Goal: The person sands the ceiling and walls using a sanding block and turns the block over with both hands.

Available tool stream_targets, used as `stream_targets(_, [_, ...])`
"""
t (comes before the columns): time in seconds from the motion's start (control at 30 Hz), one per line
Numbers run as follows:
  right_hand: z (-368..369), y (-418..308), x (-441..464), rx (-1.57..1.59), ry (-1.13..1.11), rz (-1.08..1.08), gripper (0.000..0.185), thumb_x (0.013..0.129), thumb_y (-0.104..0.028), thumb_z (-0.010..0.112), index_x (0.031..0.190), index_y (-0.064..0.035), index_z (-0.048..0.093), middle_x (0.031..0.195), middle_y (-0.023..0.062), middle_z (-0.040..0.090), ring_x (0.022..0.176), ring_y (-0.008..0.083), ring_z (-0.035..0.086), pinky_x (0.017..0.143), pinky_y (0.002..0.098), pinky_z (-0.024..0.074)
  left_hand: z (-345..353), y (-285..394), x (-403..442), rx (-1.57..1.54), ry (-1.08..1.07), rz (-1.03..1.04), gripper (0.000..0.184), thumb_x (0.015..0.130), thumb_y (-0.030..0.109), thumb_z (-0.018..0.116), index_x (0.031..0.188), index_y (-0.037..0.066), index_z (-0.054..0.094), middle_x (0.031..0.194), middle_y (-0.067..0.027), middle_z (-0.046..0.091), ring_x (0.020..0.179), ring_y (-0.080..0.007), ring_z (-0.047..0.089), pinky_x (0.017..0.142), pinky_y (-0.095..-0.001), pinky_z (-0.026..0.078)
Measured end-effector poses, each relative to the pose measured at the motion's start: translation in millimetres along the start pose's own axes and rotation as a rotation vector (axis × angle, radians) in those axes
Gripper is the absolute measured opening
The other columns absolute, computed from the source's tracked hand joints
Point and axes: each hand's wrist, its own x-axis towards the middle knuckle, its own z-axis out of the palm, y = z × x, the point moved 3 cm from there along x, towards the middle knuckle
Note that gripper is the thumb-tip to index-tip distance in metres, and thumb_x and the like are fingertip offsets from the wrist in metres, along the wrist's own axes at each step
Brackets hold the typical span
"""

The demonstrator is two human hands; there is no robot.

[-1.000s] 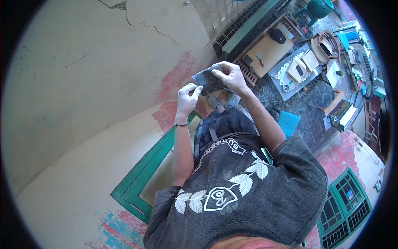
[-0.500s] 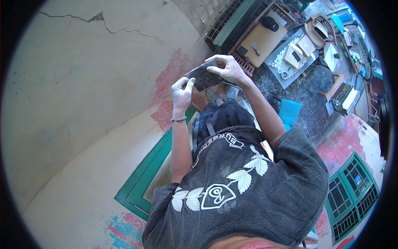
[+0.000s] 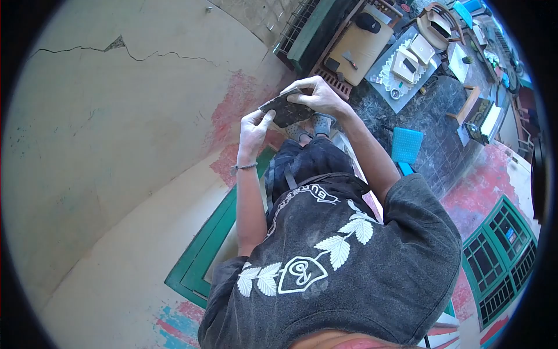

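A dark, worn sheet with uneven edges is stretched between my two hands, above my feet. My left hand, coated in pale dust, pinches its lower left edge between thumb and fingers. On the opposite side, my right hand grips the sheet with the thumb on its face and the fingers around the upper edge. Pale dust covers this hand too. Part of the sheet lies hidden behind the fingers.
A cracked wall fills the left side, with a green frame below. A cushioned bench holds a cap and a scraper. Beyond my right arm are a low table, a blue stool and a green window.
Both hands have shifted slightly left in view, still holding the sheet, which is now tilted so its face looks narrower. The view has turned, moving the bench and table left and up.
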Motion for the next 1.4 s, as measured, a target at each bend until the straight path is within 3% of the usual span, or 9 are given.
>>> stream_targets(0.5, [-4,52,-10,-0.332,-0.212,0.138,0.035,0.096,-0.028,0.067,0.099,0.0070,0.071,0.071,0.0084,0.066,0.065,0.0150,0.057,0.064,0.0369,0.0492,-9,-31,1,0.228,-0.027,-0.068,0.027,0.096,0.021,0.075,0.085,-0.004,0.078,0.074,0.0003,0.072,0.066,-0.0052,0.058,0.059,-0.0241,0.044])
stream_targets(0.53, [-7,49,-12,-0.396,-0.195,0.237,0.036,0.093,-0.028,0.067,0.103,0.0063,0.071,0.086,0.0233,0.071,0.076,0.0287,0.064,0.080,0.0420,0.0511,-9,-30,4,0.357,-0.091,-0.116,0.033,0.096,0.025,0.076,0.078,-0.002,0.075,0.068,0.0009,0.068,0.062,-0.0040,0.055,0.055,-0.0235,0.041])
stream_targets(0.87, [-54,154,-27,-0.472,0.950,0.447,0.035,0.094,-0.033,0.068,0.094,0.0018,0.075,0.081,0.0215,0.074,0.077,0.0393,0.073,0.074,0.0459,0.0551,-25,-120,54,0.140,-0.057,-0.287,0.040,0.104,0.033,0.063,0.079,0.002,0.070,0.076,-0.0007,0.068,0.071,-0.0071,0.058,0.069,-0.0254,0.047])
stream_targets(1.0, [-29,187,-16,-0.652,-0.296,0.098,0.031,0.083,-0.014,0.067,0.106,0.0061,0.072,0.097,0.0261,0.073,0.093,0.0379,0.071,0.085,0.0462,0.0548,-28,-149,61,-0.563,0.088,-0.619,0.038,0.104,0.036,0.061,0.086,0.004,0.072,0.080,-0.0039,0.071,0.074,-0.0105,0.062,0.075,-0.0287,0.049])
stream_targets(1.17, [-106,206,-10,-1.130,1.412,0.447,0.017,0.080,-0.006,0.063,0.095,-0.0074,0.072,0.091,0.0161,0.073,0.083,0.0379,0.069,0.071,0.0506,0.0518,-65,-213,66,0.228,0.086,-0.388,0.033,0.104,0.035,0.057,0.105,0.006,0.071,0.091,-0.0066,0.074,0.083,-0.0162,0.070,0.076,-0.0295,0.053])
stream_targets(1.23, [-97,256,8,-1.106,0.140,-0.256,0.018,0.087,-0.012,0.060,0.100,-0.0077,0.072,0.094,0.0150,0.074,0.082,0.0389,0.071,0.074,0.0547,0.0556,-71,-200,43,-0.074,0.068,-0.496,0.032,0.104,0.035,0.057,0.107,0.006,0.071,0.093,-0.0061,0.075,0.084,-0.0166,0.071,0.075,-0.0292,0.053])
stream_targets(1.3, [-105,216,3,-1.172,0.511,0.040,0.020,0.091,-0.016,0.059,0.100,-0.0058,0.073,0.092,0.0168,0.075,0.084,0.0403,0.073,0.076,0.0552,0.0561,-84,-209,33,0.028,0.050,-0.533,0.029,0.104,0.034,0.057,0.104,0.008,0.071,0.091,-0.0055,0.075,0.080,-0.0152,0.070,0.072,-0.0284,0.052])
stream_targets(1.33, [-152,254,4,-1.110,0.889,0.819,0.025,0.095,-0.022,0.055,0.101,-0.0066,0.074,0.086,0.0182,0.075,0.085,0.0399,0.074,0.075,0.0527,0.0567,-94,-215,25,0.048,0.061,-0.503,0.029,0.104,0.034,0.057,0.103,0.008,0.071,0.090,-0.0049,0.074,0.079,-0.0146,0.069,0.072,-0.0284,0.051])
stream_targets(1.4, [-142,239,21,-1.023,1.066,0.514,0.046,0.100,-0.042,0.055,0.077,-0.0071,0.074,0.076,0.0188,0.071,0.077,0.0396,0.071,0.069,0.0487,0.0549,-103,-229,24,0.009,0.114,-0.475,0.029,0.104,0.034,0.058,0.102,0.008,0.071,0.089,-0.0040,0.074,0.077,-0.0135,0.069,0.071,-0.0284,0.051])
